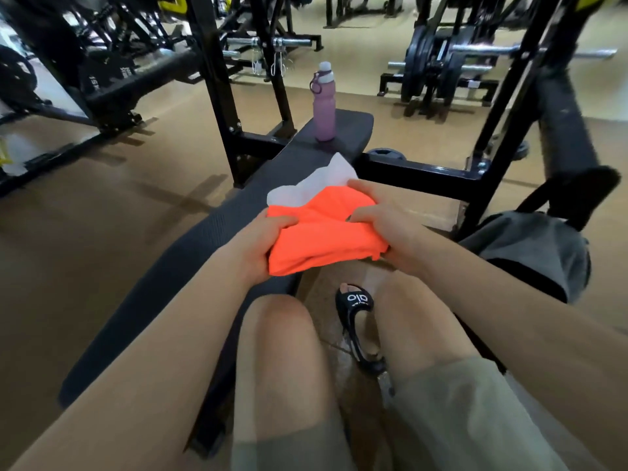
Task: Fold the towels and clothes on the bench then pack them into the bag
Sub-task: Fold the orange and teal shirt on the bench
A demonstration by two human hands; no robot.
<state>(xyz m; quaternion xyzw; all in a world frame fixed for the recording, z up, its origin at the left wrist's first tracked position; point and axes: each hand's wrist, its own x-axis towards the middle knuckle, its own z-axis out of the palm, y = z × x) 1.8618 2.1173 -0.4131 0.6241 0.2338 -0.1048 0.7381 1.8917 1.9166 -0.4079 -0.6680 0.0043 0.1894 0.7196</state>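
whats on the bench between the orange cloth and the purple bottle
A white cloth lies there, partly tucked behind the orange cloth. Past it, bare bench runs up to the purple bottle. The head view shows this.

Black bench (204,239) (bottle (324,107), white cloth (316,181))

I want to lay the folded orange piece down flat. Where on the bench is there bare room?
The bench pad is bare on the near stretch, from the left hand back toward the person's thigh. A smaller bare patch lies between the white cloth and the pink bottle. It is crowded in the middle, where both hands, right hand included, hold the orange garment.
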